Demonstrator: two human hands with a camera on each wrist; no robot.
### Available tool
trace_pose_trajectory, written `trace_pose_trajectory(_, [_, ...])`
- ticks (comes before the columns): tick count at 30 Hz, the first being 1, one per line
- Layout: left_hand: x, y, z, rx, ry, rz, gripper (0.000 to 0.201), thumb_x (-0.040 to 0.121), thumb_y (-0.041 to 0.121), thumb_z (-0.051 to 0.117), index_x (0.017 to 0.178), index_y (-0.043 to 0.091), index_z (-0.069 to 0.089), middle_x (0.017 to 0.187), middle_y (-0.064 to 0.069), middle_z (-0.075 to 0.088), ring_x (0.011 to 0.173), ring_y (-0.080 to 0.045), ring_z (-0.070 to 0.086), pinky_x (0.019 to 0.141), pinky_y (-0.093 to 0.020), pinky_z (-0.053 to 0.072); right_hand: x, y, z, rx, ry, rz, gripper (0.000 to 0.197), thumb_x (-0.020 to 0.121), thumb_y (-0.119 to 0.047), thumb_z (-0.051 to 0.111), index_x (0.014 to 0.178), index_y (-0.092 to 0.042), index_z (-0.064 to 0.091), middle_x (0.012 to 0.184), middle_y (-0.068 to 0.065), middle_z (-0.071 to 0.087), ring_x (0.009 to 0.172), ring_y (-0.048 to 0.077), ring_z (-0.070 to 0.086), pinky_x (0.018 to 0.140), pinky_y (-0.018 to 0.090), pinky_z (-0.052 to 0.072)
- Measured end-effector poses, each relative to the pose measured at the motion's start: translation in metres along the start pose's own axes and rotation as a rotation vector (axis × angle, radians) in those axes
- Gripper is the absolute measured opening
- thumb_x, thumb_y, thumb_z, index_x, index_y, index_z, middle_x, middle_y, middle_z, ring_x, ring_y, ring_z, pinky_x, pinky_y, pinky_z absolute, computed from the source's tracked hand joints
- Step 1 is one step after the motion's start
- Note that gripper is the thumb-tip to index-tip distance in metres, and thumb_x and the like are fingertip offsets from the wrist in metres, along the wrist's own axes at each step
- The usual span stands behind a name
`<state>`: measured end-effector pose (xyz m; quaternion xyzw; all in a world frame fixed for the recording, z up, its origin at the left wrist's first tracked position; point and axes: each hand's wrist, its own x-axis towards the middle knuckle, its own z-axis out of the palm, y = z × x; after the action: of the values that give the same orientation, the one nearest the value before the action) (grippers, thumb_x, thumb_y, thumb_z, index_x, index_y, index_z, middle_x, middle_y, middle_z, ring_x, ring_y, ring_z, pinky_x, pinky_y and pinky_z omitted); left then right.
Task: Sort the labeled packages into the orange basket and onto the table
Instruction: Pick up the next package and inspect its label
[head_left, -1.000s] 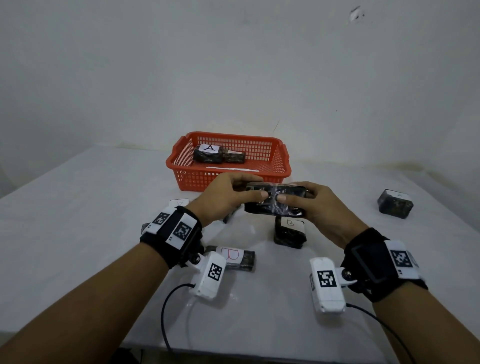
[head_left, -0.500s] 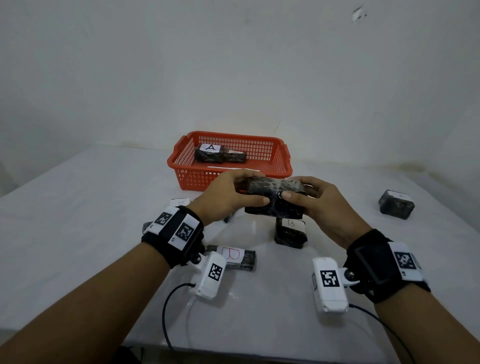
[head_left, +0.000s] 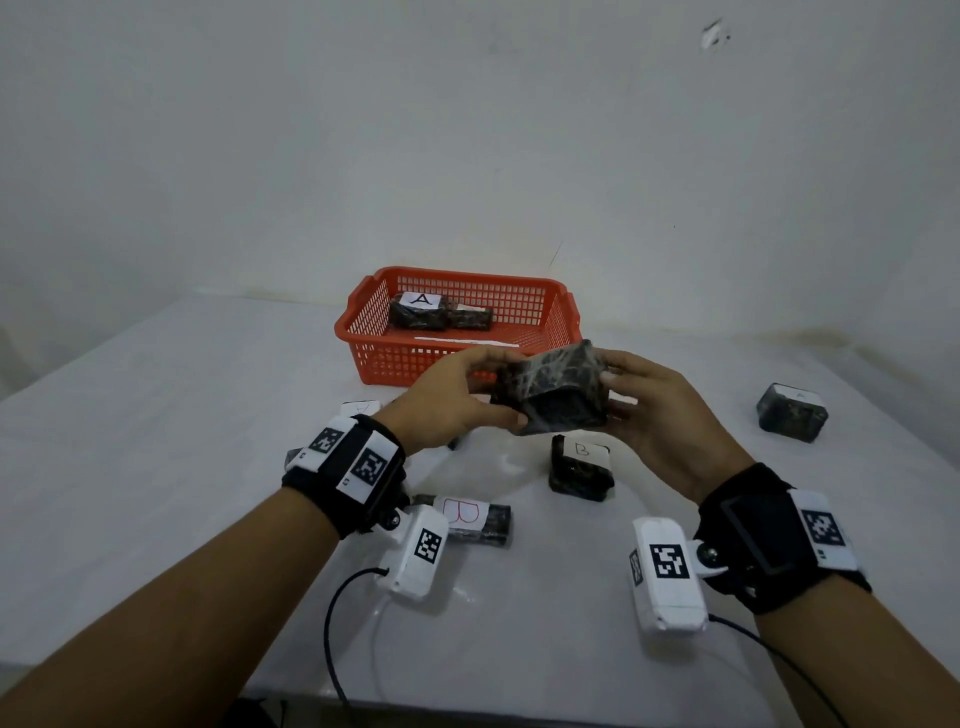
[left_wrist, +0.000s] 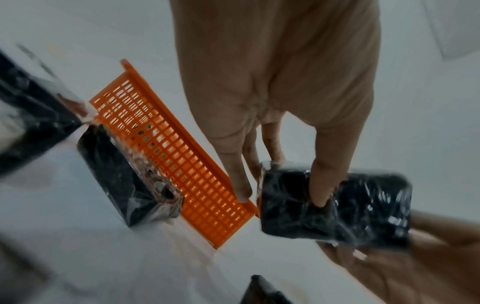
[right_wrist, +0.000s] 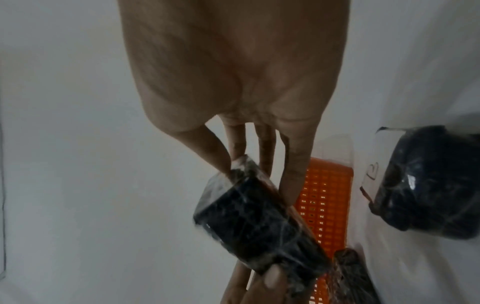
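Observation:
A dark plastic-wrapped package (head_left: 553, 395) is held in the air between both hands, in front of the orange basket (head_left: 374, 322); no label shows on it. My left hand (head_left: 457, 400) grips its left end, thumb underneath. My right hand (head_left: 649, 410) grips its right end. The wrist views show the same package (left_wrist: 335, 207) (right_wrist: 257, 226) pinched by fingers and thumb. Inside the basket lie an A-labeled package (head_left: 418, 310) and a second package (head_left: 471, 317). Two B-labeled packages (head_left: 581, 466) (head_left: 467, 518) lie on the white table (head_left: 156, 415).
Another package (head_left: 792, 418) with a white label sits far right on the table. One more labeled package (head_left: 360, 408) lies partly hidden behind my left wrist. The table's front edge runs just below my forearms; a white wall stands behind the basket.
The package has been turned in both hands, from lying flat to tilted with its broad dark face toward me, and it has risen slightly.

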<state>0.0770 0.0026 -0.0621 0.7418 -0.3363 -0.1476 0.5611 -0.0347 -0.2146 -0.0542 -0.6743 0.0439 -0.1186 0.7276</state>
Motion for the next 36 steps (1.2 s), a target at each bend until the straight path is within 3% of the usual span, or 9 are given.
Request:
trace_pose_trajectory(10, [0.003, 0.0, 0.013, 0.095, -0.004, 0.019, 0.066, 0.073, 0.003, 0.09, 0.126, 0.025, 0.056, 0.124, 0.008, 0.066, 0.117, -0.012, 0.066, 0.097, -0.038, 0.06, 0.001, 0.0, 0.008, -0.056, -0.135, 0.147, 0.057, 0.087, -0.044, 0.076, 0.135, -0.015, 0.062, 0.13, 0.015, 0.071, 0.116, 0.036, 0.072, 0.1, 0.047, 0.059])
trace_pose_trajectory(17, [-0.006, 0.011, 0.009, -0.054, -0.16, -0.018, 0.069, 0.08, 0.015, 0.086, 0.14, 0.023, 0.054, 0.133, 0.005, 0.068, 0.121, -0.006, 0.065, 0.104, -0.032, 0.053, 0.002, 0.002, 0.01, -0.064, -0.042, 0.03, 0.066, 0.075, -0.038, 0.08, 0.133, -0.012, 0.062, 0.114, 0.011, 0.079, 0.11, 0.036, 0.075, 0.106, 0.054, 0.055])
trace_pose_trajectory(20, [-0.012, 0.016, 0.011, -0.069, -0.188, -0.012, 0.049, 0.093, 0.03, 0.07, 0.137, 0.012, 0.06, 0.12, 0.003, 0.073, 0.089, 0.008, 0.07, 0.076, -0.01, 0.052, 0.001, 0.005, 0.008, -0.076, -0.043, 0.022, 0.067, 0.075, -0.035, 0.081, 0.134, -0.007, 0.062, 0.118, 0.011, 0.078, 0.112, 0.03, 0.075, 0.107, 0.054, 0.054])
trace_pose_trajectory(23, [-0.01, 0.014, 0.015, -0.106, -0.099, 0.012, 0.033, 0.101, 0.014, 0.062, 0.131, -0.001, 0.063, 0.088, 0.007, 0.071, 0.058, 0.01, 0.062, 0.054, -0.003, 0.044, 0.001, 0.008, 0.008, -0.112, -0.099, 0.041, 0.06, 0.08, -0.033, 0.086, 0.132, -0.011, 0.066, 0.123, 0.009, 0.077, 0.116, 0.026, 0.074, 0.108, 0.049, 0.054])
trace_pose_trajectory(25, [-0.01, 0.015, 0.017, -0.08, -0.071, 0.038, 0.03, 0.102, 0.003, 0.058, 0.13, -0.006, 0.062, 0.085, 0.004, 0.069, 0.053, 0.01, 0.062, 0.052, -0.002, 0.043, 0.001, 0.008, 0.01, -0.125, -0.121, 0.057, 0.057, 0.08, -0.036, 0.083, 0.131, -0.014, 0.067, 0.123, 0.007, 0.077, 0.117, 0.024, 0.073, 0.106, 0.046, 0.054])
trace_pose_trajectory(28, [-0.012, 0.017, 0.015, -0.083, -0.087, 0.033, 0.032, 0.101, 0.008, 0.063, 0.132, 0.0, 0.063, 0.105, -0.004, 0.074, 0.076, 0.006, 0.071, 0.069, -0.007, 0.05, -0.003, 0.005, 0.015, -0.171, -0.098, 0.027, 0.06, 0.08, -0.043, 0.083, 0.129, -0.014, 0.067, 0.12, 0.006, 0.078, 0.111, 0.021, 0.076, 0.102, 0.041, 0.058])
trace_pose_trajectory(32, [-0.011, 0.012, 0.013, -0.092, -0.132, 0.005, 0.043, 0.097, 0.034, 0.065, 0.135, 0.013, 0.064, 0.127, -0.005, 0.073, 0.119, -0.017, 0.069, 0.106, -0.036, 0.053, -0.004, 0.007, 0.013, -0.179, -0.081, 0.013, 0.056, 0.078, -0.042, 0.08, 0.126, -0.014, 0.069, 0.117, 0.006, 0.079, 0.109, 0.021, 0.076, 0.101, 0.042, 0.059])
trace_pose_trajectory(34, [-0.011, 0.011, 0.015, -0.119, -0.103, -0.004, 0.037, 0.101, 0.034, 0.063, 0.13, 0.012, 0.068, 0.123, -0.004, 0.075, 0.117, -0.019, 0.071, 0.1, -0.034, 0.056, -0.003, 0.011, 0.012, -0.181, -0.112, 0.046, 0.059, 0.078, -0.038, 0.088, 0.129, -0.017, 0.067, 0.123, 0.004, 0.077, 0.113, 0.021, 0.075, 0.102, 0.042, 0.057])
trace_pose_trajectory(36, [-0.01, 0.012, 0.015, -0.124, -0.06, -0.003, 0.028, 0.103, 0.027, 0.06, 0.123, 0.009, 0.071, 0.108, 0.0, 0.078, 0.105, -0.016, 0.074, 0.076, -0.017, 0.058, -0.002, 0.013, 0.01, -0.199, -0.134, 0.051, 0.065, 0.075, -0.033, 0.091, 0.133, -0.019, 0.064, 0.13, 0.002, 0.074, 0.116, 0.019, 0.073, 0.103, 0.04, 0.057])
